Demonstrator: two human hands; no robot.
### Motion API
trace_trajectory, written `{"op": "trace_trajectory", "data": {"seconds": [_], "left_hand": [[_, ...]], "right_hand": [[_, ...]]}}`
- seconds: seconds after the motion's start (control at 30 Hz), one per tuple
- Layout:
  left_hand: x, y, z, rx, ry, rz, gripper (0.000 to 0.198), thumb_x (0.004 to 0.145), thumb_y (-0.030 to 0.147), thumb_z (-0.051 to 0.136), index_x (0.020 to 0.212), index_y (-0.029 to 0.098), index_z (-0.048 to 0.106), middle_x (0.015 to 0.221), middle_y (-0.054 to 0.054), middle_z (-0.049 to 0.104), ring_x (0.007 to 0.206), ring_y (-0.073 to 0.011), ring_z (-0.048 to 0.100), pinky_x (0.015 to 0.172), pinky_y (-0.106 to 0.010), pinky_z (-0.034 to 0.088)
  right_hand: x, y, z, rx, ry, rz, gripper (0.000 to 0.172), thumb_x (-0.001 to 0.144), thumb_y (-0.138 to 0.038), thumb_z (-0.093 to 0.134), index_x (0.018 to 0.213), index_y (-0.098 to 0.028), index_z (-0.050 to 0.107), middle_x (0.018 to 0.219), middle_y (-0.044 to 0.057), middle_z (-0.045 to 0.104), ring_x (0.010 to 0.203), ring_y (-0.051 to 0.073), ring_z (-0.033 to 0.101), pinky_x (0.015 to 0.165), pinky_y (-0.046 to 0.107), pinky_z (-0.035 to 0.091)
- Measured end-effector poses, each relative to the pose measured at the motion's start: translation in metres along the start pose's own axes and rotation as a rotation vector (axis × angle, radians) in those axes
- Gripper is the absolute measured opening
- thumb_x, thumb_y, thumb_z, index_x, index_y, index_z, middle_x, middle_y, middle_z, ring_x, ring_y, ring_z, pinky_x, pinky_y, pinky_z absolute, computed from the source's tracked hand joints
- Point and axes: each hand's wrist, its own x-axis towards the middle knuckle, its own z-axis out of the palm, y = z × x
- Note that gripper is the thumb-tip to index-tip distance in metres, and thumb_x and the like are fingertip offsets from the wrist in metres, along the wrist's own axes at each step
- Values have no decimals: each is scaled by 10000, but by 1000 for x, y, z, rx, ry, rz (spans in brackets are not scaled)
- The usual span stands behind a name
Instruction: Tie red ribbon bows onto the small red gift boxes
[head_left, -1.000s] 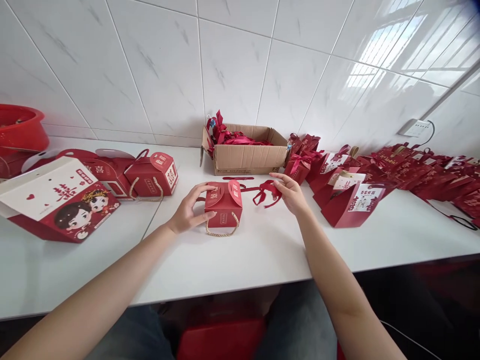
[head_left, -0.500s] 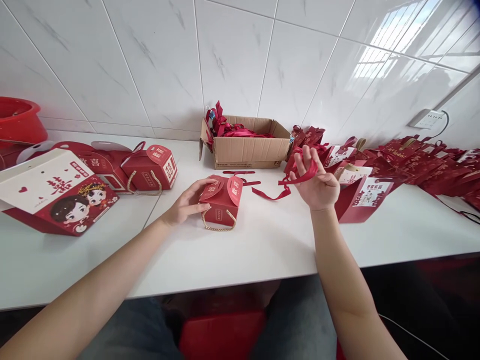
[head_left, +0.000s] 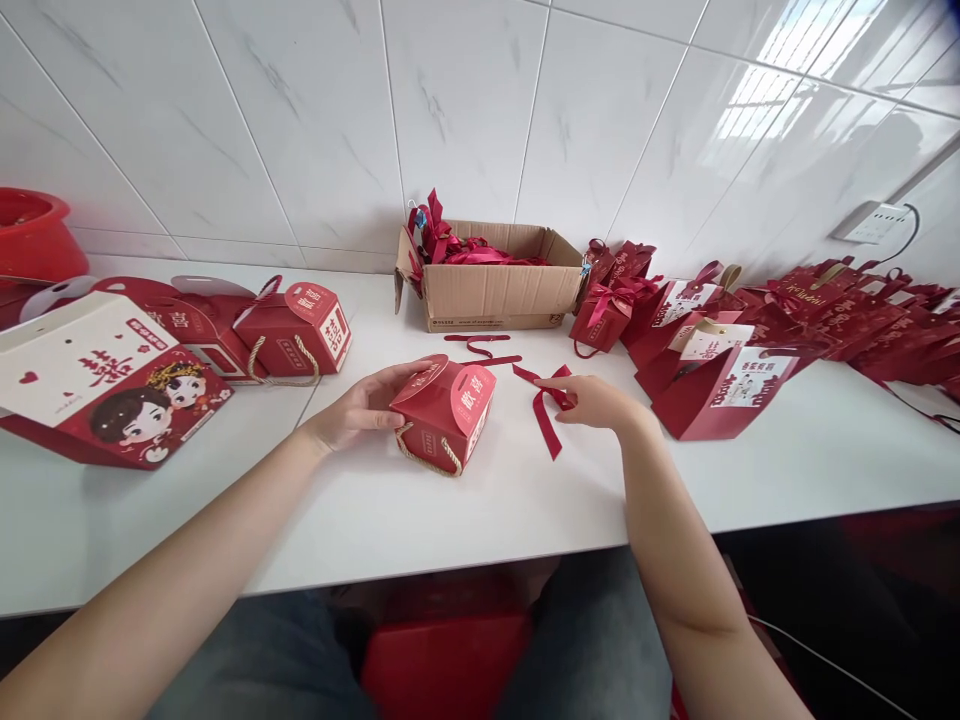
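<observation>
My left hand (head_left: 369,408) grips the left side of a small red gift box (head_left: 439,412), thumb in front and fingers behind. The box is tilted a little, with a twisted gold cord handle on its front face and rounded flaps folded on top. To its right, my right hand (head_left: 589,400) is low over the table, fingers closed on a dark red ribbon (head_left: 547,425) whose ends trail onto the white surface. Another thin red strap (head_left: 480,348) lies on the table behind the box.
A cardboard box (head_left: 499,290) full of red ribbons stands against the tiled wall. More red gift boxes (head_left: 292,332) and a red basin (head_left: 37,235) are at left. Several red gift bags (head_left: 731,395) and a ribboned box (head_left: 602,318) crowd the right.
My right hand has come down from its raised, spread pose to the table with the ribbon. My left hand has turned and tilted the gift box slightly.
</observation>
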Motion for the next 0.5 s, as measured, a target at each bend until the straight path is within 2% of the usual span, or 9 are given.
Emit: {"op": "trace_trajectory", "data": {"seconds": [0.07,0.13,0.2,0.27,0.33,0.4,0.5], "left_hand": [[0,-2,-1,-21,1,6,633,733,342,780,1333,346,578,1554,-52,372,1409,-363,366,1077,-469,445],[0,-3,-2,-54,-15,19,636,737,301,774,1341,323,574,1561,-64,359,1415,-365,353,1077,-441,444],[0,-3,-1,-85,-34,25,626,751,265,755,1347,312,568,1567,-62,350,1422,-354,343,1077,-402,440],[-1,-1,1,-100,-43,18,616,765,249,730,1353,315,559,1569,-52,349,1422,-341,347,1069,-388,441],[-1,3,2,-101,-47,6,608,775,258,708,1359,320,549,1571,-44,347,1420,-332,352,1065,-395,440],[-1,6,2,-100,-51,-5,630,769,289,699,1374,319,530,1566,-48,356,1423,-327,348,1070,-408,431],[-2,12,0,-39,42,17,620,777,379,667,1374,288,524,1535,-86,401,1430,-340,327,1102,-474,383]], "right_hand": [[-4,-6,-4,-38,-48,-42,716,702,-83,584,1341,-406,559,796,3,636,637,156,544,560,261,389],[-6,-10,-6,-52,-121,-103,671,715,-61,587,1280,-420,610,891,8,641,721,150,558,612,250,408],[-6,-13,-6,-55,-234,-133,545,737,-103,632,1188,-405,683,952,14,640,775,149,567,656,245,421],[-3,-17,-5,-64,-287,-120,378,756,-201,686,1086,-376,744,948,22,645,813,164,574,669,250,422],[1,-23,-3,-83,-245,-125,227,757,-278,716,966,-332,786,917,29,655,842,184,577,664,260,413],[4,-30,2,-93,-179,-172,99,754,-284,726,827,-287,793,896,29,662,850,189,581,655,265,402],[8,-39,12,-76,-125,-247,65,765,-221,702,762,-256,757,922,19,654,806,160,591,637,256,396]]}}
